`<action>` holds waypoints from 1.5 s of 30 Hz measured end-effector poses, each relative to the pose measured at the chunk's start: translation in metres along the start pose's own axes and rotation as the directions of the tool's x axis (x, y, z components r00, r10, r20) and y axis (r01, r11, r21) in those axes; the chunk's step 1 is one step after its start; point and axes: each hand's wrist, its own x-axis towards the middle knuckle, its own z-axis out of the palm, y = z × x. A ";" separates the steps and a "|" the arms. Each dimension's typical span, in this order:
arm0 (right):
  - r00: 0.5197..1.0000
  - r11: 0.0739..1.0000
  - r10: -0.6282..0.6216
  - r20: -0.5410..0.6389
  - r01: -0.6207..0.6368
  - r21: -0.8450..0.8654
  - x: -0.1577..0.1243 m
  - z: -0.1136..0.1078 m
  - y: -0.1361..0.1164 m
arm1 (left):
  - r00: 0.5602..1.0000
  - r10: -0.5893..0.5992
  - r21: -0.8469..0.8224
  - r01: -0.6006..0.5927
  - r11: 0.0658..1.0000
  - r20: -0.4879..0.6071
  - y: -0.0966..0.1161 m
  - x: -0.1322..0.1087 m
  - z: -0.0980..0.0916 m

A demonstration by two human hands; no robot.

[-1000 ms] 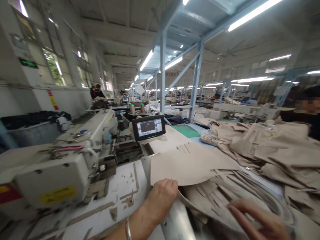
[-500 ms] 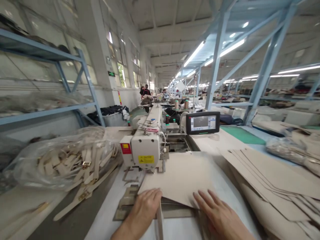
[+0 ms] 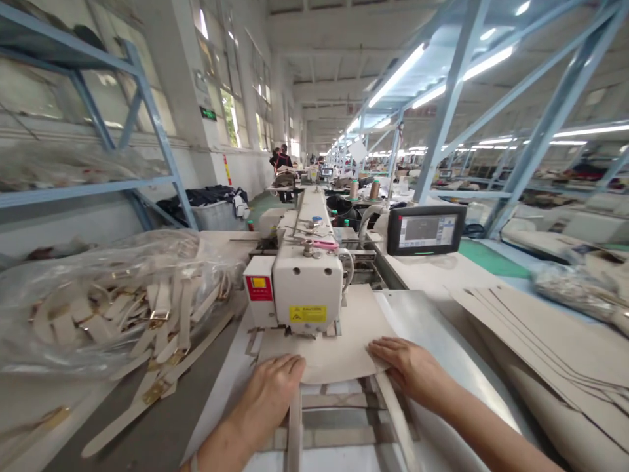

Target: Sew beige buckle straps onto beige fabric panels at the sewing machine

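A beige panel (image 3: pixel 334 367) lies under the head of a white sewing machine (image 3: pixel 307 282), its front edge curving toward me. My left hand (image 3: pixel 280 380) is closed on the panel's left front edge, fingers together on top and thumb hidden. At the right edge my right hand (image 3: pixel 400 360) grips the panel, fingertips on its upper face and thumb out of sight. From below the left hand a beige strap (image 3: pixel 295 429) runs toward me, and another strap (image 3: pixel 397 419) trails down from beside the right hand. A flat clamp frame (image 3: pixel 344 400) shows beneath the panel.
On the left lies a clear plastic bag (image 3: pixel 98 308) of buckled straps, some spilling out. A stack of beige panels (image 3: pixel 535 354) rests at the right. The control screen (image 3: pixel 426 231) stands behind the metal plate (image 3: pixel 422 314). A person (image 3: pixel 282 160) is far off.
The panel has moved back and turned under the machine head. My right hand has moved forward and left to its edge. The strap beside it has come into view, and the camera view has shifted.
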 end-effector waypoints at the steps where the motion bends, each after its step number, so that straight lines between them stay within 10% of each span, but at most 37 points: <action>1: 1.000 1.000 -0.014 -0.006 0.014 -0.004 -0.002 0.002 -0.002 | 0.998 0.050 -0.033 -0.049 0.998 0.023 -0.001 -0.003 -0.004; 10: 0.995 0.999 -0.009 -0.097 0.004 -0.052 -0.012 0.009 -0.015 | 0.966 0.257 -0.158 -0.250 0.955 0.025 -0.015 -0.040 -0.020; 23: 0.985 0.964 0.076 -0.157 -0.113 -0.240 -0.018 0.039 -0.018 | 0.876 0.215 0.192 -0.144 0.971 -0.432 -0.007 -0.023 0.005; 30: 0.982 0.972 0.180 -0.063 -0.187 -0.144 0.028 0.054 -0.015 | 0.989 -0.107 0.161 0.122 0.979 -0.097 -0.024 0.009 0.007; 34: 0.985 0.982 0.174 0.007 -0.173 -0.077 0.041 0.052 -0.005 | 0.996 -0.086 0.046 0.084 0.995 0.034 -0.035 0.022 -0.001; 45: 0.929 0.938 0.345 0.136 -0.346 -0.013 0.008 0.041 -0.037 | 0.980 0.058 0.058 -0.047 0.997 -0.191 -0.058 -0.011 0.042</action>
